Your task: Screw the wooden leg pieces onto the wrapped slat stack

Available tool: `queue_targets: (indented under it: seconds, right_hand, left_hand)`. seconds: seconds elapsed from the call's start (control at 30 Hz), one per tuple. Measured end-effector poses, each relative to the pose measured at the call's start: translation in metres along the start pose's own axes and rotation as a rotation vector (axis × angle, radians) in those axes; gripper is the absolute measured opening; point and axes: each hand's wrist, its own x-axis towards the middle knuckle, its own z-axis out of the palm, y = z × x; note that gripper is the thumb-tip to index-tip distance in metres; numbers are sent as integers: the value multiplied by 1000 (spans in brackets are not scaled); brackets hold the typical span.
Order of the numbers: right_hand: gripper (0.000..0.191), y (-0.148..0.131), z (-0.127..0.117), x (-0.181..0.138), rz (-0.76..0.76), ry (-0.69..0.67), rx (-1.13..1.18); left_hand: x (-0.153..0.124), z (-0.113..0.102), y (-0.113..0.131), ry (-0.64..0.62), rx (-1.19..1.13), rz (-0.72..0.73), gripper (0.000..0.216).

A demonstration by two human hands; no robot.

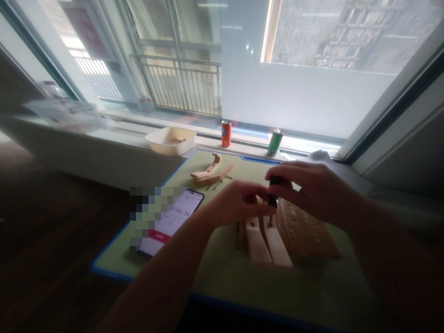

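Observation:
My right hand [305, 185] grips the dark handle of a screwdriver [274, 200], which stands upright. The fingers of my left hand [239, 201] close around its lower part, just above the metal shaft. The screwdriver's tip meets a dark screw hole in the right one of two pale wooden pieces [279, 245], lying side by side. A dark round spot shows in the left pale piece [259, 245]. Under and beside them lies a brown wooden board [308, 231] with rows of small marks. My fingers partly hide the far ends of the pieces.
On the green blue-edged table [121, 259] are a phone [173, 217] showing a timer, curved wooden parts [211, 173] and several screws [217, 185]. The windowsill holds a cream plastic basin [169, 141], an orange can [226, 134], a green can [275, 142] and plastic bags [69, 113].

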Motion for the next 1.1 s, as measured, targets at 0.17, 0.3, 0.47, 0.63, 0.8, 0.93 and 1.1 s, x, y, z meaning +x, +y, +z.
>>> queue_targets:
  seconds: [0.17,0.3,0.47,0.63,0.8,0.93,1.1]
  right_hand:
    - [24,-10,3,2,43,56,-112]
    - [20,-9,2,-2,8,7,31]
    - [22,-1,-1,-2,10,-76,107]
    - [14,-14,5,0,75,-33,94]
    - [13,-23,-9,-1,272,201,262]
    - [15,2,-20,-2,443,457,494]
    - [24,47,4,-19,805,114,383]
  left_hand:
    - [0,2,3,20,52,53,24]
    - [0,-4,4,-71,33,74,20]
    - [-1,-9,4,-107,16,43,22]
    - [-4,-9,6,-54,40,3,15]
    - [1,-7,-5,445,40,39,21]
    - [7,-5,-15,691,383,106,30]
    - [11,5,-34,324,177,-47,59]
